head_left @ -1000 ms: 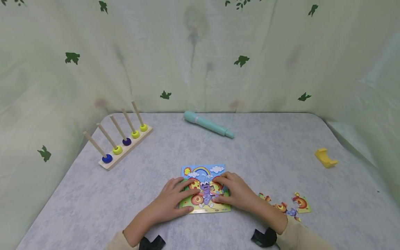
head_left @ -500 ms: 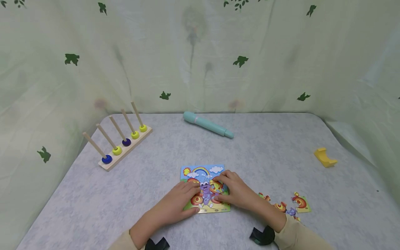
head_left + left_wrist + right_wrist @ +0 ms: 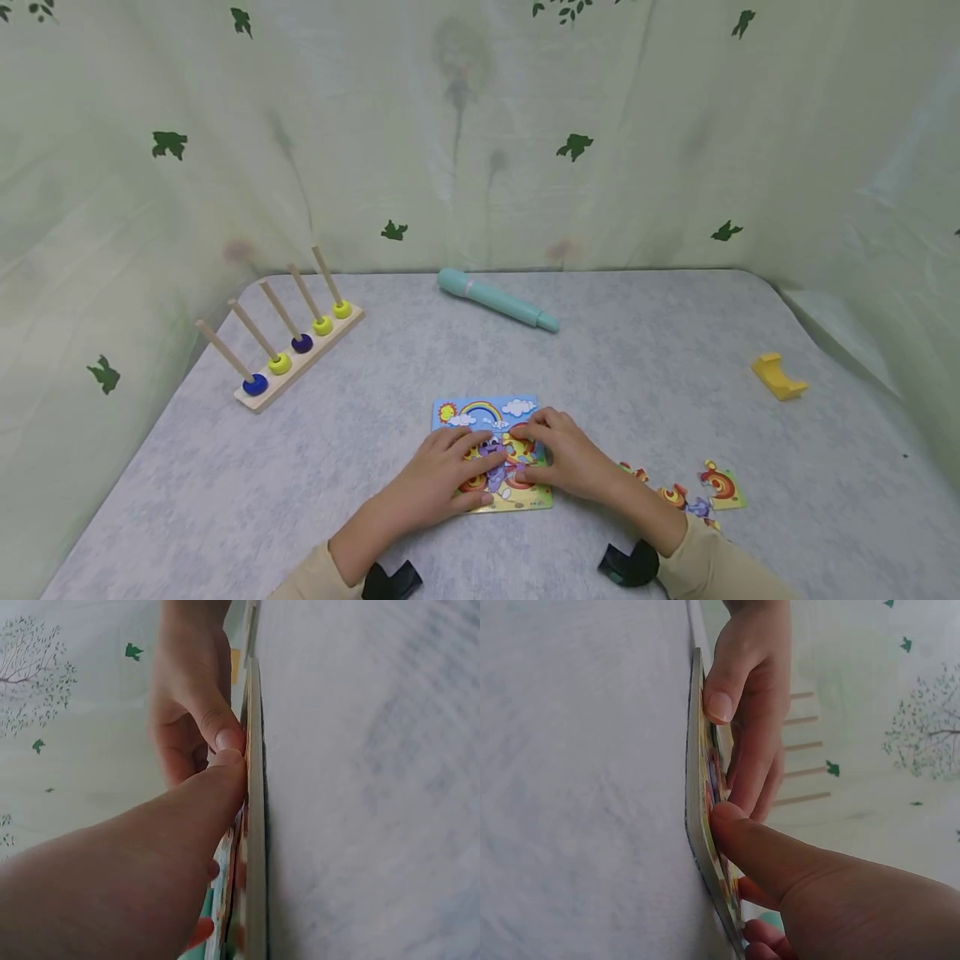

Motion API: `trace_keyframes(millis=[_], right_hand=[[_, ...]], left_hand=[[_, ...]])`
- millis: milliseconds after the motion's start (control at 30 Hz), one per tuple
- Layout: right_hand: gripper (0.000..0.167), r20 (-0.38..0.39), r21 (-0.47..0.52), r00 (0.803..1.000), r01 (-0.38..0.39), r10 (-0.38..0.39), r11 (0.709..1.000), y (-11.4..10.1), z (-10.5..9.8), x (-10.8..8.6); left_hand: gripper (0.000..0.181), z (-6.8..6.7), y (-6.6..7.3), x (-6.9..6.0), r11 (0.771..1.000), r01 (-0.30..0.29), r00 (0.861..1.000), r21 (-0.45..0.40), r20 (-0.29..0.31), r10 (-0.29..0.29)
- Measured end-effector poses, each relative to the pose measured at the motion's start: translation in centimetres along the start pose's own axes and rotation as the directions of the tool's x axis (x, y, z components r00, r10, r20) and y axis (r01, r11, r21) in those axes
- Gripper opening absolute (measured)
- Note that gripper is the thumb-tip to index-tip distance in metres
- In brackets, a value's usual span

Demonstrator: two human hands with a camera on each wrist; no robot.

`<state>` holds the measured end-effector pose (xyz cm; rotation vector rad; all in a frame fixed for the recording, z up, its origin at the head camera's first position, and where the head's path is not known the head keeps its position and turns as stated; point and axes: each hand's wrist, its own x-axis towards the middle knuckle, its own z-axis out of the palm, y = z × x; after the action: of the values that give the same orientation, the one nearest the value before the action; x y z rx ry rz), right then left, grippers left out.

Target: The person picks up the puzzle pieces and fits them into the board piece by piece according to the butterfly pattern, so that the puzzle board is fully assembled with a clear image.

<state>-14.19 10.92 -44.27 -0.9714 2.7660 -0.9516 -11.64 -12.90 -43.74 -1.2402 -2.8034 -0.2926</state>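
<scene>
A colourful jigsaw puzzle board (image 3: 483, 410) with a rainbow, a sun and a purple butterfly figure lies flat near the table's front. My left hand (image 3: 435, 475) rests over its left and middle part, fingers spread and fairly straight, covering much of the picture. On the right side, my right hand (image 3: 573, 458) holds a yellow and red wing puzzle piece (image 3: 519, 450) between thumb and curled fingers, against the board. Seen edge-on in the left wrist view, the board (image 3: 257, 787) is a thin slab; both thumbs touch its top. The right wrist view shows the left thumb (image 3: 720, 705) low over the surface.
Several loose puzzle pieces (image 3: 723, 487) lie right of the board, partly behind the right forearm. A wooden peg stand (image 3: 300, 362) with blue and yellow beads stands back left. A teal microphone-shaped toy (image 3: 498, 300) lies at the back, a yellow curved block (image 3: 780, 377) far right.
My left hand first drew its fingers together, then spread them farther right over the middle of the board. My right hand has stayed on the wing piece almost without moving.
</scene>
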Motion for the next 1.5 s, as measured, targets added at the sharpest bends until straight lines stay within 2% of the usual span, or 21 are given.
trace_keyframes(millis=[200,400,700,933,1067,1333,1500], right_hand=[[0.052,-0.022,-0.047,1.0,0.005,-0.006,0.999,-0.03,-0.09,-0.13],[0.053,-0.007,-0.043,1.0,-0.006,0.006,0.999,-0.09,-0.09,-0.04],[0.052,0.008,-0.047,1.0,-0.001,0.002,0.999,-0.09,-0.02,0.01],[0.05,0.073,0.031,0.997,-0.006,0.004,1.0,0.43,-0.53,0.06],[0.048,0.064,0.065,0.998,-0.003,-0.001,0.998,0.58,-0.54,0.08],[0.047,0.029,0.046,1.0,-0.009,0.008,0.999,0.43,-0.42,-0.01],[0.048,0.033,0.039,0.999,0.004,-0.005,0.999,0.29,-0.63,0.01]], left_hand=[[0.053,0.28,-0.17,0.01,0.995,-0.009,0.999,-0.097,0.031,0.012],[0.054,0.62,-0.38,-0.07,0.988,-0.006,0.999,-0.157,0.04,0.012],[0.05,0.83,-0.56,-0.08,0.985,-0.014,0.999,-0.171,0.029,0.02],[0.05,0.68,-0.55,-0.03,0.982,0.0,0.999,-0.188,0.049,0.009],[0.051,0.66,-0.5,0.0,0.984,-0.005,0.999,-0.177,0.043,0.013],[0.052,0.74,-0.45,-0.03,0.99,-0.022,1.0,-0.143,0.015,0.025],[0.051,0.84,-0.46,0.0,0.988,-0.005,0.999,-0.154,0.035,0.01]])
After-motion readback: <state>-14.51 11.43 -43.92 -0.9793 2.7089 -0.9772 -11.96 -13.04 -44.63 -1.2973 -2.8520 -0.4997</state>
